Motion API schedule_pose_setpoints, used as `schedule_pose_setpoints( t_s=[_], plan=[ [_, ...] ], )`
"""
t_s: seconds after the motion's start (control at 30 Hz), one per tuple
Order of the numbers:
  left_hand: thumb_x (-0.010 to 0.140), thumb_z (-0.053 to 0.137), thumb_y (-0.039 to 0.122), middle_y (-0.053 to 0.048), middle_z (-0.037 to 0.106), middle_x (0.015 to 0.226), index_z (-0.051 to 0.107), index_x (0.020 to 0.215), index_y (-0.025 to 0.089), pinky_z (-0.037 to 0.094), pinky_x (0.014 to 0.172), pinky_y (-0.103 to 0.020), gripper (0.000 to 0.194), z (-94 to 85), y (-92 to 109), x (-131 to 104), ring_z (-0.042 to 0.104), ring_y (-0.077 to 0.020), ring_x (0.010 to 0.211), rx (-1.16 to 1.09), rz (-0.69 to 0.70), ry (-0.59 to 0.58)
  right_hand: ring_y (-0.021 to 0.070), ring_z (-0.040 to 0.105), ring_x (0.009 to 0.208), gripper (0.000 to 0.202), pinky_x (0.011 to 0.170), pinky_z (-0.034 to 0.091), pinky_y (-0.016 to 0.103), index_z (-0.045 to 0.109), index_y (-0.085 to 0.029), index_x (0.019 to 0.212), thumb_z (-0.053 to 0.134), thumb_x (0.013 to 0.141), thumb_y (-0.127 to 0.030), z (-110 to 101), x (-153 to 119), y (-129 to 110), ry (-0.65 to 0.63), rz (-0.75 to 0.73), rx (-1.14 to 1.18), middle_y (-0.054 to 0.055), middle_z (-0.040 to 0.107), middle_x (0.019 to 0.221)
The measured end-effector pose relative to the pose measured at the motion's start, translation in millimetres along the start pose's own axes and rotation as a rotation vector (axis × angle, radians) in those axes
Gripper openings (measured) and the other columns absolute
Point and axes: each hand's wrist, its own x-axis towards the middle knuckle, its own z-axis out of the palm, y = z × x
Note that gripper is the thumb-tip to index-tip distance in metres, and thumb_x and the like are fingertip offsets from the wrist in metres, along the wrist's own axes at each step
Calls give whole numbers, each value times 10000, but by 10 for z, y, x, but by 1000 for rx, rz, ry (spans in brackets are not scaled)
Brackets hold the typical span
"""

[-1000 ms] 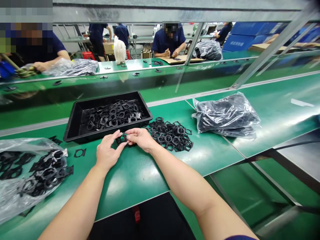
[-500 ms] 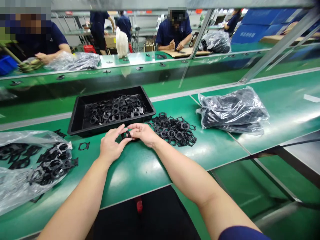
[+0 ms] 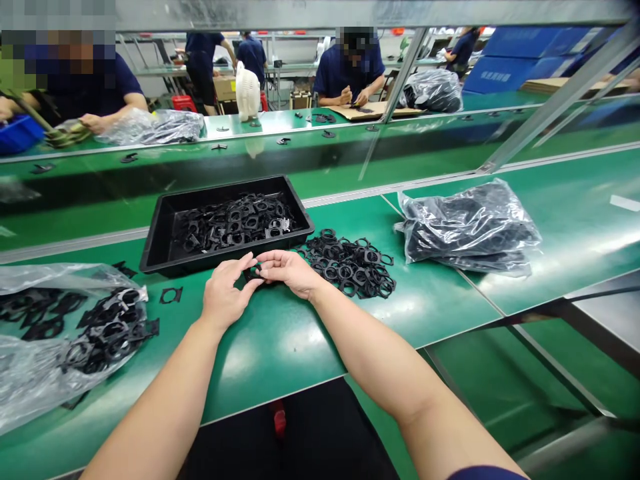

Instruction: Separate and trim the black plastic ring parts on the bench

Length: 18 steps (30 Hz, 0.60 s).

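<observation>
Between my two hands is a small black ring-shaped part [image 3: 254,272], partly covered by fingers. My left hand [image 3: 226,291] pinches it from the left with thumb and fingers. From the right, my right hand [image 3: 290,272] also has its fingers closed on it. Just behind the hands stands a black tray [image 3: 150,248] holding many similar black parts. A loose pile of black ring parts [image 3: 350,263] lies on the green table right of my right hand. One single ring part [image 3: 171,295] rests flat to the left of my left hand.
An open plastic bag of black parts [image 3: 107,330] lies at the left. Filled clear bags [image 3: 470,227] lie at the right. A metal post [image 3: 555,100] slants down at the back right. Beyond the green belt [image 3: 340,163], co-workers sit at another bench.
The whole view has shifted slightly down as the head moved. Both hands stay closed on the ring part in nearly the same pose, with only small finger movement.
</observation>
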Motion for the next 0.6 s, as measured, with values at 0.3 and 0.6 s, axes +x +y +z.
schedule_pose_setpoints(
  t_s=[0.3,0.6],
  plan=[
    [727,699,303,-80,652,1142,582,1192,223,468,927,-422,486,32,10,-2,574,-227,1060,-197,-108,-6,61,555,549,378,576,454,216,665,-121,845,823,522,-234,31,10,1,98,-29,-15,-14,646,654],
    [580,799,309,0,621,673,642,811,120,497,574,-228,337,35,102,99,595,-100,605,-1027,-1021,7,76,568,575,335,554,471,217,678,-126,797,819,521,-253,51,19,-14,166,-115,-36,-1,647,675]
  ],
)
